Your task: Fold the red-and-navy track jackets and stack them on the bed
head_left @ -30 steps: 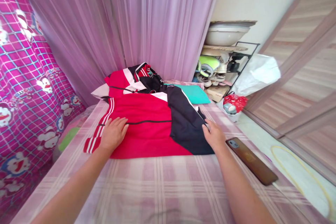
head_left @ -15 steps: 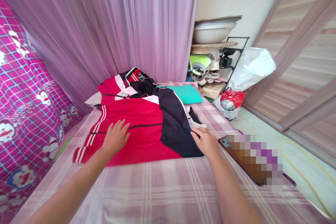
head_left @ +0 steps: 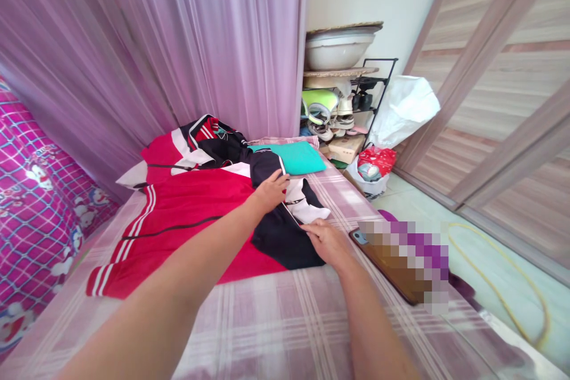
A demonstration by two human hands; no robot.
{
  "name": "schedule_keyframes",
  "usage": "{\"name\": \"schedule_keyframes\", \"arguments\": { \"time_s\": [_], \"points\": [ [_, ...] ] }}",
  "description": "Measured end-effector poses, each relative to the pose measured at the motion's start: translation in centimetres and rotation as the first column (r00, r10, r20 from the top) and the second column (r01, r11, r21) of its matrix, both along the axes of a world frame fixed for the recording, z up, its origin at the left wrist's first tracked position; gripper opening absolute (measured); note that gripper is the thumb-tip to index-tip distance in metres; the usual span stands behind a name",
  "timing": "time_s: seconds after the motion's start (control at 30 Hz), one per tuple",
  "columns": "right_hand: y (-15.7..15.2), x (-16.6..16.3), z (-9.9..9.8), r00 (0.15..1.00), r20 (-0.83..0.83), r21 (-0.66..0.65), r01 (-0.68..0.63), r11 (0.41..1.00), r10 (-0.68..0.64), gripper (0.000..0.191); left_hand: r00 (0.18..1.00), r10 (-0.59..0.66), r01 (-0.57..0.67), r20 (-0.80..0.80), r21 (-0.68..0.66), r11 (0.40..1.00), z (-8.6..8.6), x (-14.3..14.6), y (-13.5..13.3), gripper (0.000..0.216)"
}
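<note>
A red, black and white sports jacket (head_left: 187,214) lies spread on the plaid bed sheet (head_left: 276,320). My left hand (head_left: 269,189) reaches across it and rests on the black sleeve's far edge, fingers curled onto the cloth. My right hand (head_left: 327,238) lies on the near edge of the same black part (head_left: 280,234), fingers bent against the fabric. A white cuff (head_left: 307,209) shows between the two hands. A folded teal cloth (head_left: 296,157) lies just beyond.
A phone (head_left: 392,261) lies on the bed right of my right hand. Purple curtain (head_left: 178,41) hangs behind the bed. A rack (head_left: 342,101) with shoes and a basin stands at the far right, with bags (head_left: 403,110) and a sliding door (head_left: 503,101).
My left hand left the red front and moved right and forward onto the black sleeve. The right hand stayed at the sleeve's near edge. The view swung right.
</note>
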State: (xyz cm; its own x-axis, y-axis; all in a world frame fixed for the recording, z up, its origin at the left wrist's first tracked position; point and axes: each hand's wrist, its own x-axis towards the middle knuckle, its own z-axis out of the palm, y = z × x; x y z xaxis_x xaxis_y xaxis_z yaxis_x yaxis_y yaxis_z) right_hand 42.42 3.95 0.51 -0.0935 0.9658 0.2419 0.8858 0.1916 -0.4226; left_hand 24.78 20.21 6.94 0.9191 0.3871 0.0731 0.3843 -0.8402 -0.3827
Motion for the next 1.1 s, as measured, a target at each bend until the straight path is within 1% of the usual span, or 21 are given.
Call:
{"name": "schedule_keyframes", "arguments": {
  "time_s": [0.07,0.13,0.2,0.3,0.37,0.43,0.53,0.67,0.77,0.83,0.93,1.03,1.1],
  "points": [
    [0.1,0.6,-0.2,1.000,0.006,-0.021,0.027,0.999,-0.027,0.037,0.997,0.074,-0.074,0.035,-0.018,0.997,1.5,-2.2,2.0,0.032],
    [0.2,1.1,-0.5,0.998,0.016,-0.042,0.058,0.997,-0.057,0.037,0.985,0.156,-0.150,0.070,-0.081,0.985,3.5,-5.2,3.7,0.033],
    [0.3,1.3,-0.6,0.996,0.012,-0.052,0.084,0.995,-0.084,0.037,0.978,0.195,-0.189,0.080,-0.074,0.979,5.3,-8.4,4.6,0.034],
    [0.4,1.1,-0.7,0.996,-0.004,-0.057,0.093,0.994,-0.093,0.037,0.962,0.258,-0.258,0.083,-0.016,0.966,7.3,-12.9,4.8,0.035],
    [0.4,1.0,-0.8,0.996,-0.003,-0.062,0.086,0.994,-0.087,0.036,0.942,0.317,-0.318,0.110,-0.005,0.948,7.9,-15.7,4.1,0.034],
    [0.5,1.0,-0.9,0.997,-0.001,-0.070,0.080,0.994,-0.080,0.036,0.908,0.393,-0.396,0.147,-0.007,0.918,8.1,-18.3,2.9,0.031],
    [0.5,1.3,-1.2,0.997,-0.018,-0.077,0.068,0.995,-0.069,0.038,0.857,0.481,-0.486,0.183,-0.022,0.874,8.0,-21.9,0.6,0.029],
    [0.6,2.1,-1.8,0.997,-0.078,-0.088,-0.001,0.996,-0.006,0.034,0.811,0.551,-0.556,0.196,-0.034,0.831,7.5,-26.3,-3.3,0.027],
    [0.6,2.4,-2.3,0.995,-0.095,-0.110,0.009,0.994,-0.019,0.029,0.773,0.622,-0.626,0.123,-0.004,0.779,6.7,-28.8,-6.3,0.026],
    [0.6,2.4,-2.7,0.995,-0.087,-0.111,0.034,0.993,-0.044,0.026,0.760,0.648,-0.650,0.051,0.034,0.759,5.9,-30.0,-8.0,0.025],
    [0.4,2.5,-3.2,0.994,-0.088,-0.073,0.059,0.996,-0.066,0.023,0.766,0.643,-0.641,0.013,0.087,0.762,4.4,-31.0,-10.1,0.022],
    [0.0,3.0,-3.9,0.993,-0.096,-0.015,0.071,0.997,-0.072,0.020,0.788,0.614,-0.615,0.053,0.111,0.780,2.8,-31.5,-11.8,0.022],
    [-0.3,3.4,-4.4,0.993,-0.102,0.009,0.064,0.998,-0.062,0.019,0.818,0.569,-0.576,0.088,0.129,0.807,1.6,-31.8,-12.9,0.025]
  ]
}}
